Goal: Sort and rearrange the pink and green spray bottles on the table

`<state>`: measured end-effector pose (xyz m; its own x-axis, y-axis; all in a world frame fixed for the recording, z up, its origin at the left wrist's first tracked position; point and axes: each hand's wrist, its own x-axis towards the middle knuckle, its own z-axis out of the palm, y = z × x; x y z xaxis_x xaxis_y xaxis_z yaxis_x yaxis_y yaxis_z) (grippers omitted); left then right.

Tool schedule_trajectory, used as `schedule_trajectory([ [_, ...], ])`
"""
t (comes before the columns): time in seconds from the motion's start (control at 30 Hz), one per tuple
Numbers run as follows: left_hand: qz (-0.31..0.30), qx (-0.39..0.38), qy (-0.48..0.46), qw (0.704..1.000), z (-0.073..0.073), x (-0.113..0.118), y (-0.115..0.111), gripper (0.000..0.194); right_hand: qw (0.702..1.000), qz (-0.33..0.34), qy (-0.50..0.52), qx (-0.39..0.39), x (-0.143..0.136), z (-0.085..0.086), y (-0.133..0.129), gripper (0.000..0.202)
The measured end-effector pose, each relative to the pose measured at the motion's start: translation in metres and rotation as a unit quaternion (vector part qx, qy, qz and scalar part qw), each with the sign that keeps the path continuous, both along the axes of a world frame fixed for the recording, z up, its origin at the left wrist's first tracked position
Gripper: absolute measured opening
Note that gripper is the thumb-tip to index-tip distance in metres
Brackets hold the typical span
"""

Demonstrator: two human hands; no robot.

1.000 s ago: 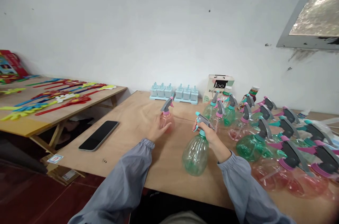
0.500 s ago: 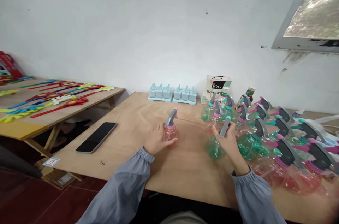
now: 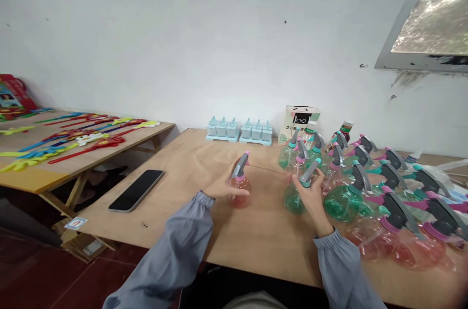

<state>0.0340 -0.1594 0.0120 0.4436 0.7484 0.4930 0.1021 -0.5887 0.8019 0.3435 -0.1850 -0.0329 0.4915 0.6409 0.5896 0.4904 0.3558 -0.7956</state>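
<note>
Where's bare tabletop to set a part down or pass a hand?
Bare tabletop: between the smartphone and left hand; from the pink spray bottle at that hand back to the popsicle molds; and between that bottle and the green spray bottle at the right hand. Crowded: right side, packed with other spray bottles.

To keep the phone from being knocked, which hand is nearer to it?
Left. The left hand, on a pink spray bottle, is to the right of the phone; the right hand, on a green spray bottle, lies farther right.
</note>
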Motion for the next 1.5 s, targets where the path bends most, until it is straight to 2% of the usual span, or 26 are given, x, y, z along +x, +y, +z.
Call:
schedule_trajectory([
  [0.07, -0.034, -0.024, 0.001, 0.999, 0.006, 0.007, 0.006, 0.085, 1.000, 0.023, 0.009, -0.005, 0.000, 0.000, -0.002, 0.076],
  [0.2, -0.070, -0.108, -0.075, 0.989, 0.004, 0.014, 0.011, 0.072, 1.000, 0.013, -0.011, 0.016, -0.001, -0.001, -0.007, 0.070],
  [0.37, -0.159, -0.188, -0.217, 0.945, 0.008, 0.022, -0.003, 0.053, 0.999, -0.002, -0.023, 0.028, -0.003, -0.002, -0.010, 0.074],
  [0.47, -0.165, -0.182, -0.252, 0.936, 0.017, 0.034, -0.010, 0.042, 0.999, -0.003, -0.021, 0.028, -0.002, -0.005, -0.008, 0.075],
  [0.53, -0.148, -0.170, -0.282, 0.932, 0.023, 0.041, -0.013, 0.028, 0.999, -0.002, -0.018, 0.028, -0.001, -0.007, -0.007, 0.077],
  [0.6, -0.129, -0.175, -0.299, 0.929, 0.029, 0.047, -0.015, 0.023, 1.000, 0.003, -0.014, 0.027, 0.000, -0.008, -0.006, 0.078],
  [0.73, -0.114, -0.185, -0.273, 0.937, 0.040, 0.051, -0.019, 0.031, 1.000, 0.009, -0.004, 0.019, -0.002, -0.006, -0.007, 0.079],
  [0.8, -0.098, -0.173, -0.267, 0.943, 0.043, 0.052, -0.021, 0.025, 1.000, 0.013, 0.000, 0.015, -0.002, -0.004, -0.008, 0.079],
  [0.97, -0.083, -0.167, -0.222, 0.957, 0.042, 0.052, -0.022, 0.020, 1.000, 0.012, 0.002, 0.019, -0.003, -0.003, -0.009, 0.079],
  [1.07, -0.078, -0.171, -0.221, 0.957, 0.041, 0.050, -0.020, 0.026, 1.000, 0.014, -0.002, 0.021, -0.002, -0.004, -0.009, 0.080],
  [1.2, -0.044, -0.202, -0.209, 0.956, 0.041, 0.047, -0.018, 0.019, 1.000, 0.014, 0.010, 0.010, -0.002, -0.004, -0.009, 0.084],
  [1.37, -0.070, -0.216, -0.167, 0.959, 0.045, 0.046, -0.023, 0.024, 1.000, 0.021, 0.019, -0.001, -0.003, -0.004, -0.010, 0.085],
  [1.5, -0.078, -0.214, -0.172, 0.958, 0.042, 0.049, -0.021, 0.022, 0.999, 0.033, 0.026, -0.002, -0.004, -0.002, -0.012, 0.084],
])
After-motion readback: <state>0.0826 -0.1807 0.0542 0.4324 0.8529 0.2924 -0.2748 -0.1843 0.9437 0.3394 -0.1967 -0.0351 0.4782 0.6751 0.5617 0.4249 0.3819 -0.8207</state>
